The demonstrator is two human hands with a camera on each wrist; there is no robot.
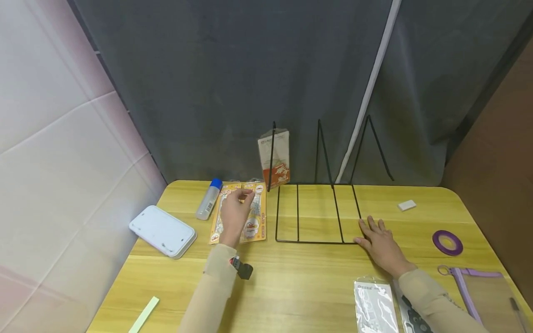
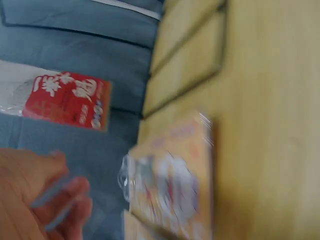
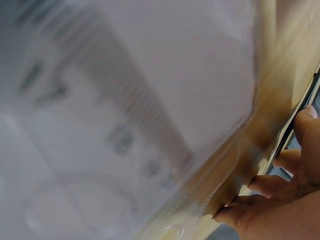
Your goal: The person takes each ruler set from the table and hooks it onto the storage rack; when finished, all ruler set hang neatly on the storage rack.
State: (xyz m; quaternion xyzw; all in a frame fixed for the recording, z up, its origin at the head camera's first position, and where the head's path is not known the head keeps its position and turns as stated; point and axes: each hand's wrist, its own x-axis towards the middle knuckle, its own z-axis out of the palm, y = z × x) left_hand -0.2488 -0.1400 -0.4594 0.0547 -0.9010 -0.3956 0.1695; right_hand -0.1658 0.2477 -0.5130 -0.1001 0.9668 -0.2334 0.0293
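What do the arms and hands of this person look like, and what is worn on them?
The left hand and right hand are bare, without gloves. Plain beige sleeves cover both forearms to the wrists. A small black device with a red mark sits at the left wrist.

A rack (image 1: 318, 242) stands on the table (image 1: 300, 286), a packet (image 1: 281, 152) at its left upright. Left of the rack lie two packs (image 1: 259, 222), a bottle (image 1: 207, 204) and a case (image 1: 163, 231); right of it, an eraser (image 1: 406, 205) and a tape roll (image 1: 436, 242).
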